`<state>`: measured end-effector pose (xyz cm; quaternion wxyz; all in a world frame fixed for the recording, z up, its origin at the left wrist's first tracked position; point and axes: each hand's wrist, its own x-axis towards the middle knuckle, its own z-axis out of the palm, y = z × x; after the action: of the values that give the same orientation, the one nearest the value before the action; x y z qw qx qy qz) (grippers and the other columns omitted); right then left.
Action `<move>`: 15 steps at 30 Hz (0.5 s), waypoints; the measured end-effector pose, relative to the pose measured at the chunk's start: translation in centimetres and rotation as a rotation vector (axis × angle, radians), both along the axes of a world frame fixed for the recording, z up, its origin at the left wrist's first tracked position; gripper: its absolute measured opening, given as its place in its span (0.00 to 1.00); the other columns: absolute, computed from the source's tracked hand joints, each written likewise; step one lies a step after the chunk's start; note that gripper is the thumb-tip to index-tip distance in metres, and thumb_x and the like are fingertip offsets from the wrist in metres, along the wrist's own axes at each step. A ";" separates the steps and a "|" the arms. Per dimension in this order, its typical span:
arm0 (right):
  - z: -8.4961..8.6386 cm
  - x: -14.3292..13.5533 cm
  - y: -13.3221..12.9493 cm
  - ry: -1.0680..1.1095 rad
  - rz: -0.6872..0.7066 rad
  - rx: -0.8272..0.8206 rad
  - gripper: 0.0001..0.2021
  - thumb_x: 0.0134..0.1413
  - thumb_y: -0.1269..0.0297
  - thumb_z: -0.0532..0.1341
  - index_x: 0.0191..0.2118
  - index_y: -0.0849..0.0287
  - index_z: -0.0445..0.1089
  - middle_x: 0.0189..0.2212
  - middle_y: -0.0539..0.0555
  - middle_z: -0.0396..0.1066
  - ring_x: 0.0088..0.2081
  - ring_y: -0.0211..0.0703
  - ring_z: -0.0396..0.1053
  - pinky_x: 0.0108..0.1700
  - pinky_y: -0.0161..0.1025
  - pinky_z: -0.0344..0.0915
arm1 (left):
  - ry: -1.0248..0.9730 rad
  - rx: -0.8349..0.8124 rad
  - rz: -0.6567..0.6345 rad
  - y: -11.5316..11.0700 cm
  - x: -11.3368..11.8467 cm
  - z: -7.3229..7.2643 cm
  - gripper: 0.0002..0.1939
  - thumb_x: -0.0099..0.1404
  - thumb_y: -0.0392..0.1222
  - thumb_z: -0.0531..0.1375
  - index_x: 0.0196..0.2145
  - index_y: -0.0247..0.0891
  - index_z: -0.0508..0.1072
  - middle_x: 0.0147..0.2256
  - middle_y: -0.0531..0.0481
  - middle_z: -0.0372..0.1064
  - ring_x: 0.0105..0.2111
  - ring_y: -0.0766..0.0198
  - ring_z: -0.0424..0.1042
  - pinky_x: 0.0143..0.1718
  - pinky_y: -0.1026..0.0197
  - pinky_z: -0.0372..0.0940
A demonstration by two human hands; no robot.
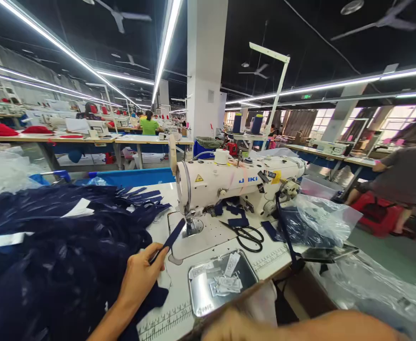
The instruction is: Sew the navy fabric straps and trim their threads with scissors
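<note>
My left hand pinches a narrow navy fabric strip between thumb and fingers. The strip's far end reaches toward the presser foot of a white sewing machine. At the bottom edge my right hand is blurred, and its fingers cannot be made out. Close to it lies a metal tray holding several white printed labels. Black scissors rest on the machine bed, near navy fabric scraps.
A large heap of navy fabric strips covers the left side. To the right are a clear plastic bag with navy pieces and more plastic sheeting. A seated person is at the far right. Thread cones stand behind the machine.
</note>
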<state>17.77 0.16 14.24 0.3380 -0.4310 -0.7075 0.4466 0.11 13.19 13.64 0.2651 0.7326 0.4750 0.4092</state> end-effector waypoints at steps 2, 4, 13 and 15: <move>0.9 3.4 1.7 -0.319 -0.220 0.157 0.18 0.58 0.59 0.49 0.21 0.59 0.63 0.18 0.48 0.64 0.22 0.35 0.64 0.25 0.31 0.60 | 0.001 -0.004 -0.129 -0.4 0.7 0.1 0.13 0.51 0.49 0.57 0.17 0.39 0.69 0.13 0.56 0.62 0.16 0.67 0.60 0.19 0.68 0.54; 1.2 7.2 4.1 -0.935 -0.582 0.352 0.13 0.56 0.63 0.53 0.22 0.59 0.64 0.21 0.50 0.67 0.24 0.37 0.66 0.27 0.33 0.59 | -0.009 0.013 -0.195 -1.0 1.3 0.3 0.12 0.51 0.49 0.58 0.17 0.39 0.70 0.15 0.54 0.65 0.19 0.64 0.63 0.24 0.66 0.56; -0.1 11.2 7.6 -1.112 -0.671 0.533 0.06 0.53 0.72 0.54 0.32 0.65 0.69 0.35 0.65 0.68 0.39 0.55 0.65 0.38 0.46 0.60 | 0.019 -0.001 -0.312 -0.9 2.6 1.0 0.17 0.59 0.45 0.51 0.17 0.37 0.68 0.18 0.53 0.63 0.21 0.65 0.61 0.26 0.65 0.53; 0.1 9.5 7.6 -0.942 -0.590 0.619 0.08 0.54 0.67 0.54 0.39 0.63 0.67 0.39 0.61 0.68 0.41 0.51 0.65 0.41 0.44 0.61 | 0.085 0.079 -0.303 -0.7 2.9 0.9 0.16 0.59 0.43 0.51 0.18 0.37 0.69 0.18 0.52 0.64 0.22 0.65 0.62 0.27 0.64 0.54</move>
<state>27.29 7.79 14.32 0.2081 -0.6403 -0.7283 -0.1279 2.99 12.50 14.54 0.2744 0.8224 0.3532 0.3515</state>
